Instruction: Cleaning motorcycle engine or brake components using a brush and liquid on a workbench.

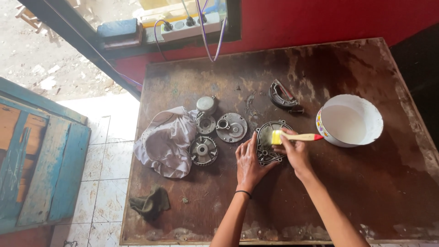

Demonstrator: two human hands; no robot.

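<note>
Brushing is under way: the right hand [296, 151] grips a yellow-bristled paintbrush [295, 136] over the metal engine cover [270, 144] on the table [366, 192], left hand [249, 162] flat, steadying it; next strokes need even pressure

Both forearms run off the bottom edge. The left hand [249, 161] and right hand [295, 153] hide part of the dark, flat metal cover plate [267, 139].

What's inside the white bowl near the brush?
The white bowl holds a pale, whitish liquid with nothing floating. Whatever lies beneath its surface can't be seen. The brush in the right hand is outside it.
</note>
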